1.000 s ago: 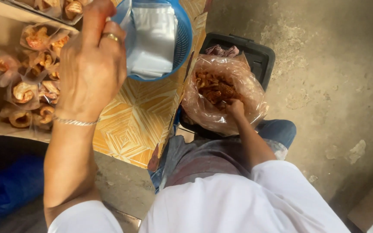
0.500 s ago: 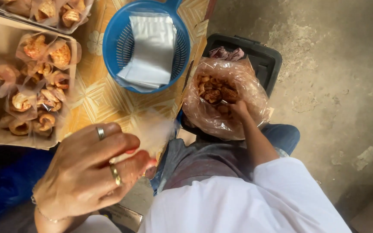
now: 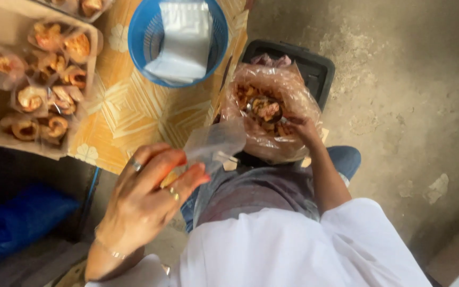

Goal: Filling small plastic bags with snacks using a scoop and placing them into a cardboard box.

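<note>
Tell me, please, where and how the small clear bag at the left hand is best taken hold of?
Probably at its near edge, pinched from the person's side, much as the left hand grips it now. The small clear bag is thin and limp, and its far end points toward the big bag of snacks, where the right hand is; a grip there would leave that far end free.

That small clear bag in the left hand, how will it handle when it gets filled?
The small clear bag is thin film, probably floppy and light. It sags past the left hand, so its mouth likely needs holding open.
</note>
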